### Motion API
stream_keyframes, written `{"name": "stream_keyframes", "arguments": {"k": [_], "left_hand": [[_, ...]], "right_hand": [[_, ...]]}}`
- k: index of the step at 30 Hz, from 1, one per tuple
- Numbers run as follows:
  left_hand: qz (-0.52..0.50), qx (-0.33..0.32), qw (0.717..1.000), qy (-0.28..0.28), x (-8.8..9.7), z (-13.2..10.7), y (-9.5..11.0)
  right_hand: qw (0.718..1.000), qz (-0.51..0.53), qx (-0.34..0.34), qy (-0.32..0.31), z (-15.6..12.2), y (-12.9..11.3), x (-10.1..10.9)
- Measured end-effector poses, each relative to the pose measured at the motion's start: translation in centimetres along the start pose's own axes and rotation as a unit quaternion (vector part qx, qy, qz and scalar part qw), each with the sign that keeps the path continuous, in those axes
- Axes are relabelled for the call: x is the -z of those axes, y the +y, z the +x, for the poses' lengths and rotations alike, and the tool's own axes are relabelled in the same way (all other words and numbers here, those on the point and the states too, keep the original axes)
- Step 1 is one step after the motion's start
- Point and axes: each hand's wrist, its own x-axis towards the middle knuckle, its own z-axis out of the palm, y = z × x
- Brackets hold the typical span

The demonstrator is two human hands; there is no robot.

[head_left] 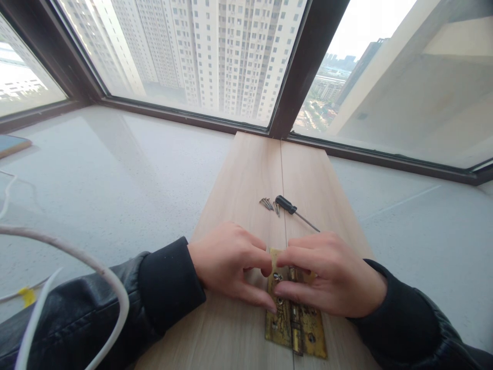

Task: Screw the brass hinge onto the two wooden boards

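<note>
A worn brass hinge lies flat across the seam between two pale wooden boards. A shiny screw shows in the left leaf, near its upper part. My left hand rests at the hinge's left edge, thumb and index finger apart, with nothing visible between them. Over the hinge is my right hand, its thumb and index finger spread on either side of the screw and apart from it. It hides much of the right leaf. Beyond the hands lie a black-handled screwdriver and several loose screws.
The boards sit on a white speckled sill against a dark window frame. A white cable loops in front of my left sleeve. At the far left is the corner of a blue-topped flat object.
</note>
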Motion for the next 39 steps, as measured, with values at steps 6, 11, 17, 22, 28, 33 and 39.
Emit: {"name": "stream_keyframes", "arguments": {"k": [6, 11, 17, 22, 28, 33, 39], "left_hand": [[-0.009, 0.001, 1.000, 0.003, 0.06, 0.02, 0.12], [-0.005, 0.001, 1.000, 0.004, 0.01, -0.03, 0.03], [-0.006, 0.001, 1.000, 0.001, -0.02, 0.00, -0.04], [-0.001, 0.003, 1.000, 0.001, 0.03, 0.04, -0.01], [0.003, -0.003, 1.000, 0.002, -0.07, -0.05, -0.09], [0.000, 0.005, 1.000, 0.002, -0.13, -0.15, -0.01], [0.001, 0.006, 1.000, -0.002, -0.01, -0.05, 0.04]], "right_hand": [[1.000, 0.016, 0.019, 0.000, 0.24, -0.13, 0.02], [1.000, 0.008, 0.019, -0.017, 0.33, 0.18, 0.37], [1.000, 0.015, 0.021, -0.007, -0.09, -0.02, 0.41], [0.999, 0.026, 0.033, -0.009, 0.09, 0.07, 0.25], [0.999, 0.039, 0.029, -0.007, -0.05, 0.18, 0.46], [0.998, 0.055, 0.033, -0.009, 0.08, 0.18, 0.43], [0.997, 0.068, 0.025, -0.023, 0.04, 0.27, 0.42]]}}
